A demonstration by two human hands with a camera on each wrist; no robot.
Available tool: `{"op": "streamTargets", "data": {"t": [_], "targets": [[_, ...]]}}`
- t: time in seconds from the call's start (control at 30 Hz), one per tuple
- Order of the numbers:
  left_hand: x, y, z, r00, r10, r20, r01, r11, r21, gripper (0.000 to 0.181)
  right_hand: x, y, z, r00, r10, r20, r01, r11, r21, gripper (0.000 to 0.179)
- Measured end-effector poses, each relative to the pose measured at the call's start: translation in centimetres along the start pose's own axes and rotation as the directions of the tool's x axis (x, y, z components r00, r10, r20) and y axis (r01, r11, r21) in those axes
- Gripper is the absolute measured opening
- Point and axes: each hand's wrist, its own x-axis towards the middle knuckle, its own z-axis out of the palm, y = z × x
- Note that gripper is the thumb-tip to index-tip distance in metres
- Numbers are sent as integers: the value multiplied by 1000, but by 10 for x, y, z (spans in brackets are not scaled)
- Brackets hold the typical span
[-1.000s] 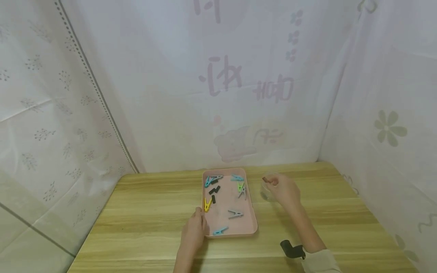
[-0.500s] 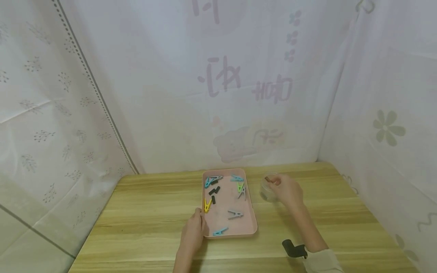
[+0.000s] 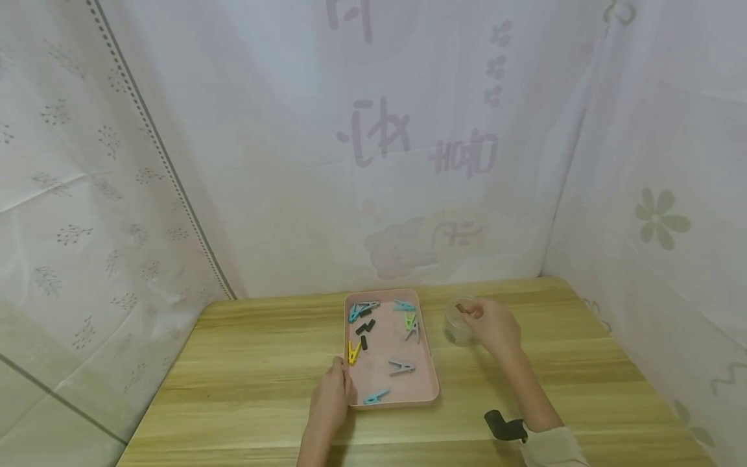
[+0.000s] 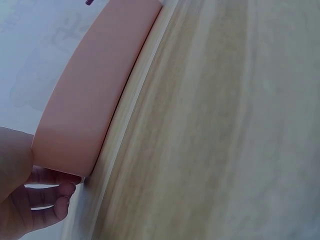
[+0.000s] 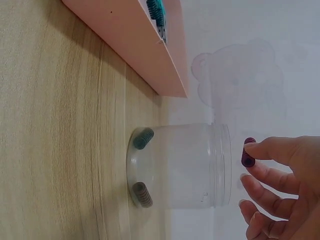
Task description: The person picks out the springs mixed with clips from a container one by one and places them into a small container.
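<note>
My right hand (image 3: 495, 329) pinches a small dark reddish ribbed tube (image 5: 248, 153) between thumb and index finger, just above the mouth of a clear jar (image 5: 187, 165). The other fingers are loosely bent. Inside the jar, at its bottom, lie a dark green ribbed tube (image 5: 144, 138) and a brownish one. My left hand (image 3: 330, 395) grips the near left corner of a pink tray (image 3: 417, 389), its fingers partly hidden by the wall. The tray bears several clothespins, among them a yellow clothespin (image 3: 353, 353) and a grey clothespin (image 3: 401, 367), plus several short dark pieces (image 3: 364, 342).
The tray and jar stand side by side on a wooden table (image 3: 251, 370), the jar to the right. A black angled device (image 3: 504, 427) sits at my right wrist. Patterned white cloth (image 3: 292, 162) hangs behind the table and along both sides.
My right hand has shifted slightly right over the jar mouth, still pinching the ribbed tube. My left hand has kept its grip on the tray corner.
</note>
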Motion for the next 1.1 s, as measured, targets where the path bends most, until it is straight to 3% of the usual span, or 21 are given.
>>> {"op": "streamTargets", "data": {"t": [0.83,1.1], "targets": [[-2,2,-1,999,19,-28,-20,1000,-6,6,5,8,3,1000,12,21,-11,1000,-17,25],[0,2,1,1000,-13,-6,12,999,-43,10,8,13,7,1000,3,13,-2,1000,-20,25]]}}
